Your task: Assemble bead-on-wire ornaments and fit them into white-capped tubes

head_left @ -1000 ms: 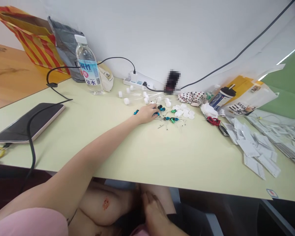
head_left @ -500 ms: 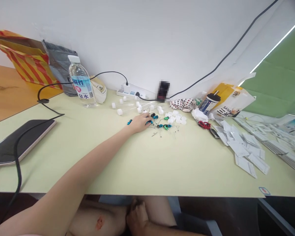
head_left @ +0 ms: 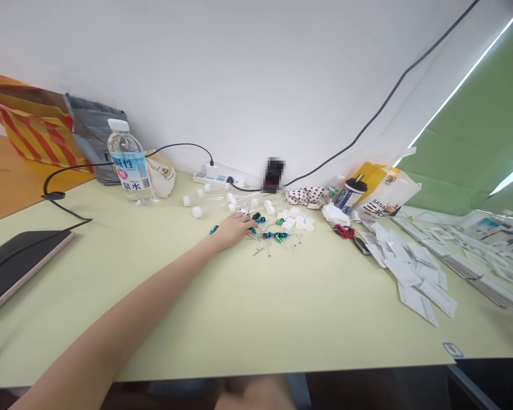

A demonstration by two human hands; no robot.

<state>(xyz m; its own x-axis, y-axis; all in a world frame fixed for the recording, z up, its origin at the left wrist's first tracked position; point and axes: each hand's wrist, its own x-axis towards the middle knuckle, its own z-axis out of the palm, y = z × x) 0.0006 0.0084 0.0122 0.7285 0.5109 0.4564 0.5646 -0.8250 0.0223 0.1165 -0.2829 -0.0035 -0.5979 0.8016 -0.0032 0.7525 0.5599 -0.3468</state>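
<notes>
Pale green bench (head_left: 239,319) carries a loose spread of small screwdrivers (head_left: 280,235) just right of the left hand (head_left: 233,230), which lies palm down among them, fingers together; whether it grips one, I cannot tell. White caps (head_left: 293,219) sit beyond it, seemingly spread for easy picking. The right hand (head_left: 254,398) blurs below the bench edge, its state unclear.

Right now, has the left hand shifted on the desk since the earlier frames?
No. The left hand still lies beside the blue-handled screwdriver, same gap as before; only the camera view shifted.
</notes>
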